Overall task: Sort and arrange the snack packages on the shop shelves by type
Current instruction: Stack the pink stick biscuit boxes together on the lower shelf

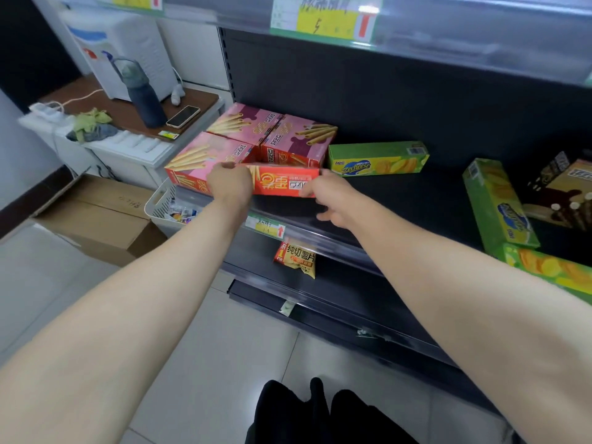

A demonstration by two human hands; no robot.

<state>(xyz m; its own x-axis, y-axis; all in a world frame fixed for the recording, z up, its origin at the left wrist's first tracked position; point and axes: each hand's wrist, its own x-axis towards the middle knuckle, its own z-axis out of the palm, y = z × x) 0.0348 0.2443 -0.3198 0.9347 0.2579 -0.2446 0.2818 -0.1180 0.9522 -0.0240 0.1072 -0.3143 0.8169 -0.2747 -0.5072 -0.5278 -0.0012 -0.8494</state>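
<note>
While fingers of left hand and right hand grip its ends, glossy rectangular red carton

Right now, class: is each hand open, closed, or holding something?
Left hand: grips the left end of the red snack box.
Right hand: pinches the right end of the same box.
</note>
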